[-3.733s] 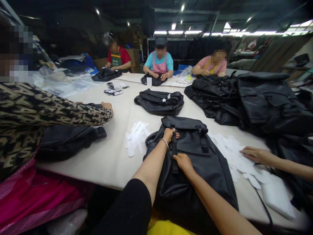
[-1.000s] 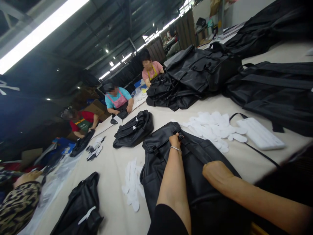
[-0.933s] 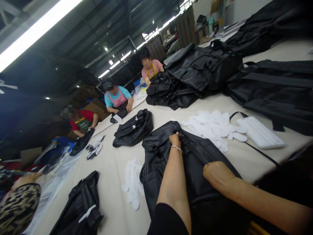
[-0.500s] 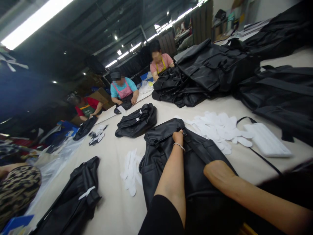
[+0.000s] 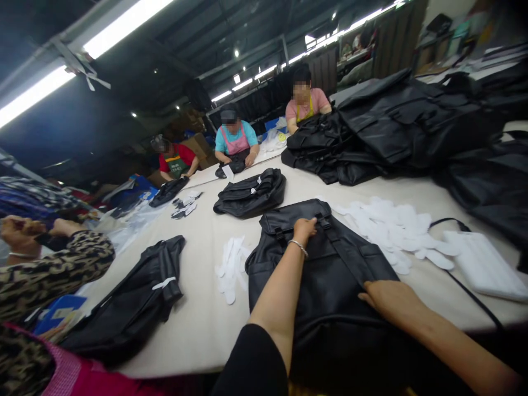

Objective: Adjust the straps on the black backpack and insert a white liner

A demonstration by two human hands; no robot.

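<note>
A black backpack (image 5: 317, 275) lies in front of me on the table, its flap (image 5: 284, 217) toward the far side. My left hand (image 5: 305, 230) is closed at the flap's edge, beside a strap buckle (image 5: 325, 221); its fingertips are partly hidden. From that buckle a flat black strap (image 5: 344, 254) runs down the bag's front. At the strap's lower end my right hand (image 5: 385, 297) pinches it, knuckles up. A second buckle (image 5: 280, 235) sits left of my left wrist.
White tie strips lie in a large pile (image 5: 388, 223) and a small one (image 5: 231, 269). A white block (image 5: 482, 264) with a black cord is at right. Other black bags (image 5: 251, 192) rest around. A co-worker's patterned sleeve (image 5: 58, 269) is at left; several people work across the table.
The view has swung left, so everything sits further right. My left fingers have shifted from the buckle to just left of it. More of the co-worker at left now shows.
</note>
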